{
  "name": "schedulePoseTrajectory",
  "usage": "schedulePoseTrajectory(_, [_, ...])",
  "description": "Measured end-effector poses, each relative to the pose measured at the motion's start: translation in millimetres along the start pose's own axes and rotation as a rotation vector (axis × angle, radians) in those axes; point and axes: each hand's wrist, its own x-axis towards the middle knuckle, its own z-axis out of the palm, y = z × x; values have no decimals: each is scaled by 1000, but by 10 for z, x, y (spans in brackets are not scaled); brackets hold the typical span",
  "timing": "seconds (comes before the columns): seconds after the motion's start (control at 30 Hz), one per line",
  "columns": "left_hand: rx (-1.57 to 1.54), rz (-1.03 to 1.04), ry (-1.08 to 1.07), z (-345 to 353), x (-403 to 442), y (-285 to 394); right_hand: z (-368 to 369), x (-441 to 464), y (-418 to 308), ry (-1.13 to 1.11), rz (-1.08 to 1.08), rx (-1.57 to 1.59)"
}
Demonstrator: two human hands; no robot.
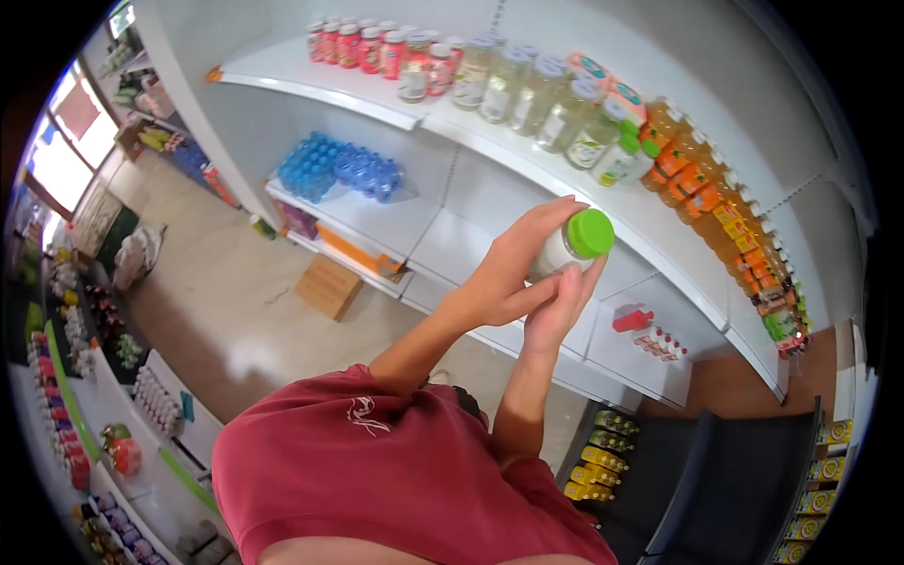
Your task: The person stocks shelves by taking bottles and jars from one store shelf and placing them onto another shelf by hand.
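Both my hands are wrapped round a clear bottle with a green cap, held in front of the white shelves. My left hand grips it from the left side, fingers behind it and thumb across the front. From below and the right, my right hand supports it, fingers along its side. The bottle is tilted, its cap toward the camera. Beyond it on the upper shelf stand similar bottles with green caps beside large clear bottles.
Red bottles and orange drink bottles line the upper shelf. Blue bottle packs sit lower left. A cardboard box lies on the floor. Dark shelving with yellow bottles stands at the lower right.
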Motion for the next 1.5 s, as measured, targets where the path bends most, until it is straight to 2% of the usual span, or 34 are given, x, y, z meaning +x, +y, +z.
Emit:
schedulePoseTrajectory(0.1, [-116, -200, 58, -298, -345, 194, 321, -273, 197, 23, 7, -110])
schedulePoseTrajectory(0.2, [-52, -326, 121, -667, -713, 331, 632, -573, 405, -43, 88, -57])
schedulePoseTrajectory(0.23, [107, -295, 124, -798, -865, 307, 719, -706, 484, -51, 118, -90])
schedulePoseTrajectory(0.27, [113, -378, 135, -906, -1034, 342, 785, -834, 659, -34, 109, -131])
schedulePoseTrajectory(0.3, [156, -438, 159, -1027, -1212, 324, 956, -971, 744, -26, 162, -31])
schedulePoseTrajectory(0.4, [191, -391, 125, -1423, -1519, 587, 1298, -1357, 871, -11, 283, -53])
schedulePoseTrajectory(0.53, [213, -424, 245, -1997, -1692, 1029, 1974, -1506, 776, -208, 418, 53])
schedulePoseTrajectory(0.63, [385, -436, 378, -2595, -1975, 1301, 2618, -1774, 1081, -346, 427, 93])
schedulePoseTrajectory(0.77, [672, -433, 728, -3481, -2602, 1839, 3884, -2428, 1201, -577, 663, 259])
schedulePoseTrajectory(0.87, [824, -402, 962, -4161, -3192, 2615, 4861, -3216, 1268, -927, 647, 365])
schedulePoseTrajectory(0.97, [1053, -344, 1155, -4631, -3746, 3390, 5728, -4020, 879, -1217, 728, 540])
schedulePoseTrajectory(1.1, [1378, -325, 1324, -4821, -4287, 4439, 6372, -5031, 357, -1512, 854, 696])
schedulePoseTrajectory(1.2, [1588, -348, 1425, -4817, -4562, 4937, 6630, -5544, 110, -1705, 876, 788])
schedulePoseTrajectory(1.37, [1886, -361, 1619, -4552, -4785, 5447, 6743, -6081, -445, -2011, 935, 988])
schedulePoseTrajectory(1.47, [2109, -346, 1724, -4253, -4855, 5637, 6645, -6524, -578, -2134, 763, 1062])
schedulePoseTrajectory(1.5, [2210, -337, 1737, -4141, -4854, 5717, 6606, -6511, -805, -2233, 863, 1141])
